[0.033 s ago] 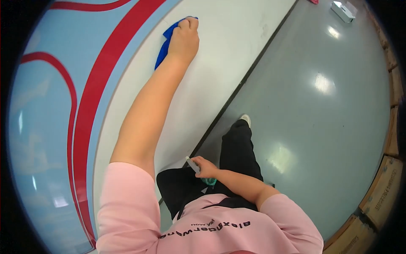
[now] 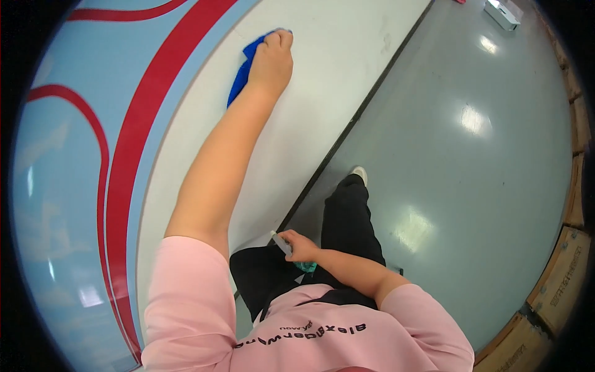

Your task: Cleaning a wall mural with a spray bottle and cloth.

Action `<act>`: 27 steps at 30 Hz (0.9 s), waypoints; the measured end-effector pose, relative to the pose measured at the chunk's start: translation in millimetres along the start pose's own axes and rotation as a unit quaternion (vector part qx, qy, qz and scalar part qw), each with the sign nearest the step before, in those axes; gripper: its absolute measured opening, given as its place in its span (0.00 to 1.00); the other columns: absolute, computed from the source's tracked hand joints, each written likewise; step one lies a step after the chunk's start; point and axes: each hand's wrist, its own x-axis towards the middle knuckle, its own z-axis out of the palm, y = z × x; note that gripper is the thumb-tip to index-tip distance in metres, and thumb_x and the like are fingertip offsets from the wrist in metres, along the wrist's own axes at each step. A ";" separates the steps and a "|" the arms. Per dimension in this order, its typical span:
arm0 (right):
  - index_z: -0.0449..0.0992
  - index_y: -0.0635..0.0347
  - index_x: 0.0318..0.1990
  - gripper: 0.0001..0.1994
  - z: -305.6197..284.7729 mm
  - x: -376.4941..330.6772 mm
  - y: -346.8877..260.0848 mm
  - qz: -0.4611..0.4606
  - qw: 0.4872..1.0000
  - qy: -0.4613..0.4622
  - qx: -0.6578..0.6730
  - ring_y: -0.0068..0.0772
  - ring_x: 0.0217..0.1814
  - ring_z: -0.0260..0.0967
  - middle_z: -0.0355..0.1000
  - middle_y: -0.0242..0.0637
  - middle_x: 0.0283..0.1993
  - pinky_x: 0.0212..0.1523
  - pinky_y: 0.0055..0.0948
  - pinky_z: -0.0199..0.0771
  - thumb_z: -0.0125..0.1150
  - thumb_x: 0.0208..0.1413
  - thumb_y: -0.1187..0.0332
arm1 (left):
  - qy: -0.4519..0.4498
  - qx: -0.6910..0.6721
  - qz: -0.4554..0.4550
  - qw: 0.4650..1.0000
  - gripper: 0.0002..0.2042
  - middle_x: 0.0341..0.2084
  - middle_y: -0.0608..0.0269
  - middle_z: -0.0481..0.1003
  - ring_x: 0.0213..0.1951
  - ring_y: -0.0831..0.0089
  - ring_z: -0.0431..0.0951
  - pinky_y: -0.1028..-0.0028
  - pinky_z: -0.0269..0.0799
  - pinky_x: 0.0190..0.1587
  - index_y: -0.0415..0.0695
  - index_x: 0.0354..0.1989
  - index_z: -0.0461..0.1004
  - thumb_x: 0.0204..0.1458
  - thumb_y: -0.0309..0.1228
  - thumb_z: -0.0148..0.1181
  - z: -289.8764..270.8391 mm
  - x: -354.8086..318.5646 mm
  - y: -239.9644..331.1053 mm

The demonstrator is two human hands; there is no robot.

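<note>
My left hand (image 2: 273,62), at the end of an outstretched arm, is closed over a blue cloth (image 2: 240,80). It presses the cloth on a long white surface (image 2: 334,87). Part of the cloth spreads out to the left of my wrist, and the rest is hidden beneath the hand. Close to my body, my right hand (image 2: 301,247) grips a spray bottle (image 2: 305,267) with a pale grey spray head and a green lower part. The fingers cover much of the bottle, and its nozzle points toward the white surface.
A glossy light blue panel (image 2: 56,204) with red curved stripes lies left of the white surface. A dark edge strip (image 2: 354,121) borders the grey floor (image 2: 446,186). Wooden crates (image 2: 561,273) line the far right. A white box (image 2: 501,15) lies on the floor at the back.
My left hand and the blue cloth have shifted very slightly toward me and to the right. The right hand with the spray bottle stays in nearly the same place.
</note>
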 end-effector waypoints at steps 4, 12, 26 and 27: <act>0.61 0.53 0.50 0.31 0.7 -2.2 -3.1 0.001 1.000 0.013 0.016 0.41 0.46 0.64 0.60 0.38 0.47 0.44 0.33 0.67 0.61 0.31 0.70 | -0.093 -0.001 0.072 0.993 0.10 0.40 0.61 0.61 0.37 0.69 0.60 0.77 0.58 0.33 0.44 0.30 0.75 0.43 0.33 0.49 13.5 -22.3 54.4; 0.61 0.53 0.51 0.32 -0.6 -16.3 -13.8 0.025 0.998 0.059 0.031 0.41 0.46 0.64 0.60 0.38 0.47 0.44 0.33 0.67 0.62 0.30 0.71 | -0.237 -0.240 0.182 0.924 0.09 0.38 0.63 0.64 0.39 0.69 0.62 0.74 0.58 0.36 0.42 0.26 0.74 0.41 0.30 0.49 28.1 -117.0 114.6; 0.61 0.51 0.51 0.32 -7.8 -11.6 -25.5 0.030 0.998 0.045 0.032 0.45 0.50 0.61 0.60 0.39 0.48 0.48 0.36 0.64 0.62 0.31 0.68 | -0.345 -0.304 0.187 0.868 0.08 0.36 0.62 0.66 0.40 0.68 0.64 0.71 0.60 0.38 0.42 0.24 0.75 0.42 0.29 0.48 1.0 -284.6 102.6; 0.61 0.51 0.51 0.32 -3.1 -10.3 -20.8 0.019 0.998 0.055 0.026 0.45 0.50 0.61 0.60 0.39 0.49 0.48 0.36 0.64 0.63 0.31 0.68 | -0.335 -0.294 0.177 0.878 0.08 0.36 0.61 0.66 0.39 0.68 0.64 0.70 0.60 0.37 0.42 0.27 0.74 0.42 0.29 0.49 -7.4 -282.3 94.5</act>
